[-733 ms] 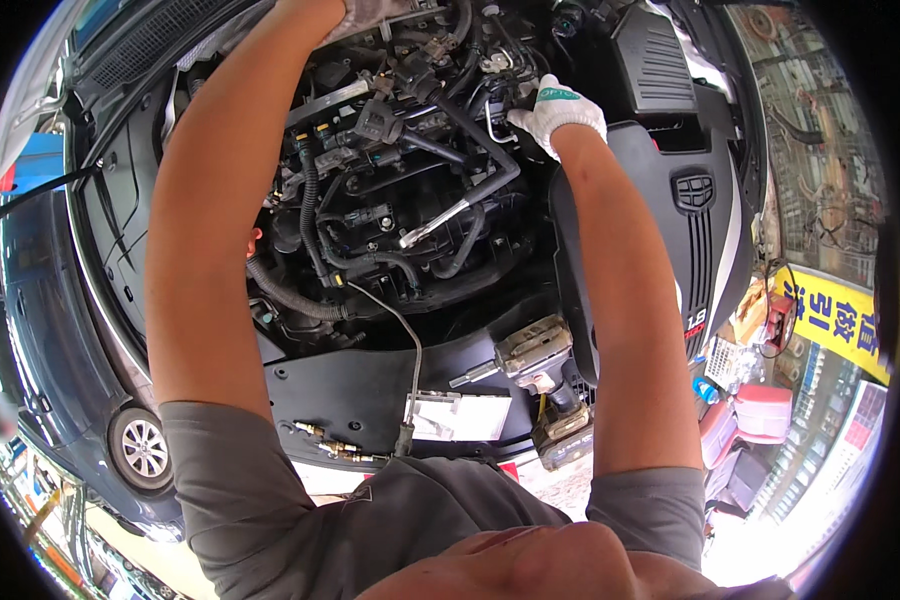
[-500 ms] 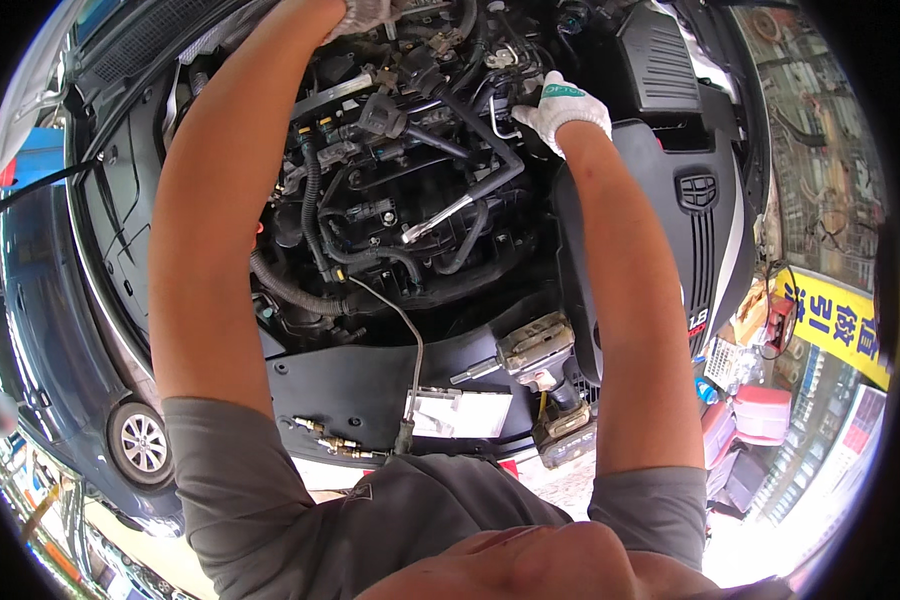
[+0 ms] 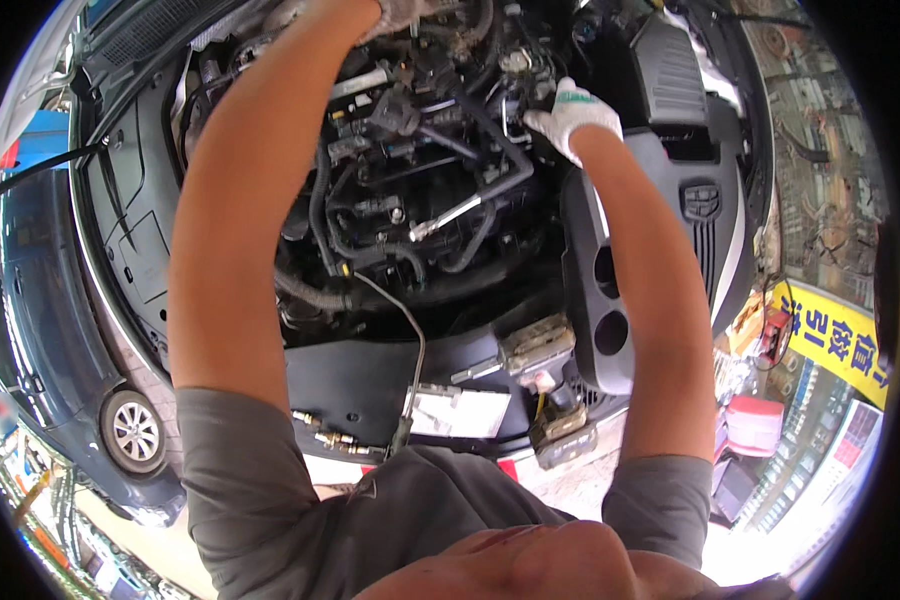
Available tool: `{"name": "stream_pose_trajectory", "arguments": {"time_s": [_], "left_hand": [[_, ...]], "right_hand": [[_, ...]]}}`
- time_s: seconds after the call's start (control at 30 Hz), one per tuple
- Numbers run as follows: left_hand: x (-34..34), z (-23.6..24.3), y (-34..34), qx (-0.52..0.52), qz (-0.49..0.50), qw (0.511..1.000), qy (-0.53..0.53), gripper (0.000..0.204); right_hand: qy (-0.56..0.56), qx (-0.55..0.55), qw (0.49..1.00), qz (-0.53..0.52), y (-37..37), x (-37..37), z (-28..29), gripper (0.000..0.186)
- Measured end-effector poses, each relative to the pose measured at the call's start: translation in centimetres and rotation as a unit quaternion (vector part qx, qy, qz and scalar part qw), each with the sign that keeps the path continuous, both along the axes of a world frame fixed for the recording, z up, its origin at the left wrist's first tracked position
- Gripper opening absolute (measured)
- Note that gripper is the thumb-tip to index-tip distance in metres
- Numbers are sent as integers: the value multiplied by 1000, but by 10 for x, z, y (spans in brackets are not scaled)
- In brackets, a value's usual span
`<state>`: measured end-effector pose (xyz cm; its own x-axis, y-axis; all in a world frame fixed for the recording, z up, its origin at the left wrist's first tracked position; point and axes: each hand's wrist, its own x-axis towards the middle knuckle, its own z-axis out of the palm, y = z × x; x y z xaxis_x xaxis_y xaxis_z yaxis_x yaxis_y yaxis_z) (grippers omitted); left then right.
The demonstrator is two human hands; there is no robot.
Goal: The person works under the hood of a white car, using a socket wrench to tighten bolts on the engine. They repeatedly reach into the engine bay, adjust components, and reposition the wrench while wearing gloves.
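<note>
right forearm (image 3: 662, 290) shifts outward, revealing openings (image 3: 612, 333) in the black cover (image 3: 678, 175); left hand (image 3: 398, 15) and right hand (image 3: 578, 122), grips indeterminable, reach over the engine (image 3: 395, 117) between the arms, where a bump could dislodge the ratchet (image 3: 452, 217).

Glare whitens ground (image 3: 560, 485) nearer than the engine (image 3: 430, 200); shadow fills its gaps; the car (image 3: 60, 330) left of it bends with distortion.
</note>
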<state>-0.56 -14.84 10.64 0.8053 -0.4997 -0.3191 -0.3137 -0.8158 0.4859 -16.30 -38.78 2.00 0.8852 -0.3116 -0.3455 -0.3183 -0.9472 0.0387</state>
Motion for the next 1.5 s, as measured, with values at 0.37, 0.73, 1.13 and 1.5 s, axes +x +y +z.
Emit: {"name": "stream_pose_trajectory", "arguments": {"time_s": [0.37,0.73,1.13,1.5], "left_hand": [[17,-164,3,-346,139,928,4,62],[-4,-125,13,-251,111,956,-99,56],[9,-168,9,-146,7,956,-255,34],[4,-153,12,-127,-17,952,-279,40]], "right_hand": [[19,106,887,450,118,-96,12,22],[-168,314,890,285,111,-39,89,28],[-171,55,960,214,91,121,79,50],[-216,-100,899,367,76,132,81,52]]}}
